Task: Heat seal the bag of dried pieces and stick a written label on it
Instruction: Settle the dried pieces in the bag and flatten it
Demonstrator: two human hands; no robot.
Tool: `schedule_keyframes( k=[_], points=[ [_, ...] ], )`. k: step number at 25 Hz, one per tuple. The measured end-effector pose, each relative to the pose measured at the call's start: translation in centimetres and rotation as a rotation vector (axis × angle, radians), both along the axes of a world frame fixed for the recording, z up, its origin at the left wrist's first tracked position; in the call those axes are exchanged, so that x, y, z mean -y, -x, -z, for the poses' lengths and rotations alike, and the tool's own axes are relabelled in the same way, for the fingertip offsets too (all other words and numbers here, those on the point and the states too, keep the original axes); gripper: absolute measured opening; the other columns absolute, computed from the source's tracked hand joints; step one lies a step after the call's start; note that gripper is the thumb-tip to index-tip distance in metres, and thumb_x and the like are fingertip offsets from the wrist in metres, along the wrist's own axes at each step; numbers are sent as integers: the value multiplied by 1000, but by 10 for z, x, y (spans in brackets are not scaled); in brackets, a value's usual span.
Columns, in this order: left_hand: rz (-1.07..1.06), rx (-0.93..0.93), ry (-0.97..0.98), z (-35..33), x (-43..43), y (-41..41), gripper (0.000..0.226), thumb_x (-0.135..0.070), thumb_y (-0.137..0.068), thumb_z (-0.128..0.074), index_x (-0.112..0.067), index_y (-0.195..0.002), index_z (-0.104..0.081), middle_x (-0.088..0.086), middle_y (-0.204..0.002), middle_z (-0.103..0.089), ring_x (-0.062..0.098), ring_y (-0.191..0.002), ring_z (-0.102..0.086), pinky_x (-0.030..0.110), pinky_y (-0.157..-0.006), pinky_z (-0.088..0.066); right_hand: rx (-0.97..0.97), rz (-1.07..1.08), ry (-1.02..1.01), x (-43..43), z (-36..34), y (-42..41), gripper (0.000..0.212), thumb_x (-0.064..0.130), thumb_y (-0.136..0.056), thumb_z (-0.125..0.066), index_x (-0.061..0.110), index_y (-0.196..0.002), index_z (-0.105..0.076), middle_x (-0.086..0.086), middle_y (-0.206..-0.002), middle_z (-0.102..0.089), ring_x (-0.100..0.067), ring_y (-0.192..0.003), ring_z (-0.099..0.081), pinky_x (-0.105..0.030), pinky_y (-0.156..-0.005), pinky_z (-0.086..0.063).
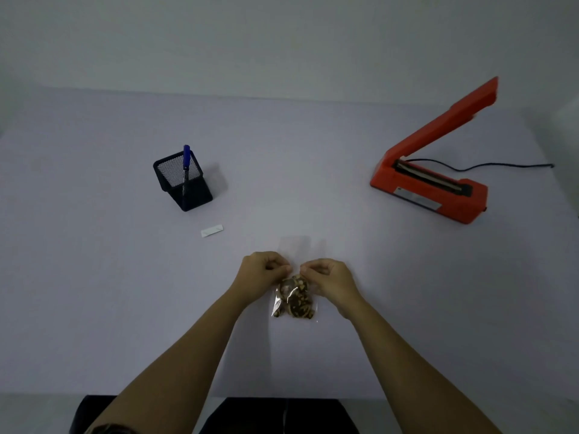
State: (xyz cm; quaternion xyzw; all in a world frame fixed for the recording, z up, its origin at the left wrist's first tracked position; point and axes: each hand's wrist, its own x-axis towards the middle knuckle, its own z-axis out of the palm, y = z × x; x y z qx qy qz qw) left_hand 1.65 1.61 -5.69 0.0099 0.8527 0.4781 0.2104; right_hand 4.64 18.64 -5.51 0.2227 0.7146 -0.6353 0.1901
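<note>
Both hands, left (261,270) and right (326,275), pinch the bag (294,300) (sealer (438,170) far right of it, arm raised).

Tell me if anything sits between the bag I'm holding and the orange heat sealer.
Nothing visible does. Only bare table lies between the bag and the heat sealer, whose arm is raised. The mesh pen holder and label sit off left.

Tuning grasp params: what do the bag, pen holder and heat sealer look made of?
The bag: thin clear plastic film, glossy; glare streaks, contents show through. The pen holder: black mesh, probably metal, matte; see-through grid. The heat sealer: smooth orange shell, painted metal or plastic, cannot tell; even colour, crisp edges.
</note>
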Motion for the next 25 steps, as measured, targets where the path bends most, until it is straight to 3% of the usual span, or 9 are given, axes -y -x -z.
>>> schedule_keyframes(
  k=[2, 5, 7, 11, 13, 16, 18, 20, 25],
  points=[
    [53, -85, 98, 8, -3, 4, 7, -20, -81, -68, -14, -79, -72, -3, -73, -70, 6, -66, -61, 9, -66, -44, -33, -94, -139, -5, 10, 7, 8, 15, -79, -67, 20, -83, -72, 3, -83, -69, -12, -79, -65, -21, -69, -52],
    [116, -190, 197, 17, -5, 6, 11, -23, -80, -68, -13, -81, -72, 1, -81, -69, 11, -74, -58, 20, -71, -42, -170, -209, -350, -13, 16, 15, 15, 14, -77, -68, 17, -91, -73, 12, -75, -59, 1, -69, -56, -10, -66, -44],
    [64, -207, 235, 20, -5, 8, 16, -26, -78, -71, -13, -87, -71, 3, -81, -67, 12, -74, -56, 22, -69, -44, -196, -229, -382, -16, 18, 20, 22, 12, -76, -69, 16, -98, -69, 9, -72, -58, -3, -65, -54, -17, -69, -45],
    [-66, -65, 153, 20, -8, 10, 58, -26, -75, -75, -17, -124, -46, 4, -71, -61, 16, -66, -59, 18, -60, -45, -185, -239, -425, -18, 21, 23, 41, 15, -76, -71, 15, -113, -53, 3, -81, -58, -10, -69, -56, -20, -68, -46],
    [-69, -68, 165, 20, -10, 10, 67, -25, -75, -75, -16, -129, -35, 2, -74, -57, 15, -66, -56, 21, -61, -46, -246, -233, -488, -17, 21, 21, 50, 16, -76, -71, 14, -118, -45, 1, -93, -52, -12, -72, -52, -19, -66, -42],
    [-61, -180, 253, 24, -12, 11, 50, -24, -75, -75, -10, -110, -42, 0, -91, -47, 17, -77, -49, 28, -67, -44, -390, -307, -593, -16, 21, 19, 45, 13, -77, -68, 12, -115, -45, 1, -99, -47, -13, -86, -46, -27, -73, -44],
    [101, -321, 258, 28, -11, 11, 25, -20, -78, -71, -9, -89, -51, 2, -84, -50, 19, -73, -50, 34, -64, -47, -517, -491, -613, -15, 20, 21, 23, 7, -82, -59, 12, -105, -56, -3, -93, -59, -17, -86, -52, -35, -77, -49],
    [271, -406, 256, 33, -8, 13, 9, -13, -82, -66, -6, -80, -60, 6, -78, -58, 20, -70, -54, 37, -64, -50, -577, -661, -625, -15, 22, 23, 19, 2, -86, -52, 9, -98, -65, -7, -93, -69, -21, -87, -58, -32, -78, -49],
    [385, -419, 273, 33, -1, 21, 24, -22, -86, -52, -5, -85, -69, 11, -80, -65, 25, -73, -61, 33, -66, -50, -554, -648, -627, -24, 25, 32, 21, 6, -88, -53, 7, -103, -67, -9, -99, -69, -20, -91, -62, -21, -80, -44]
  ],
)
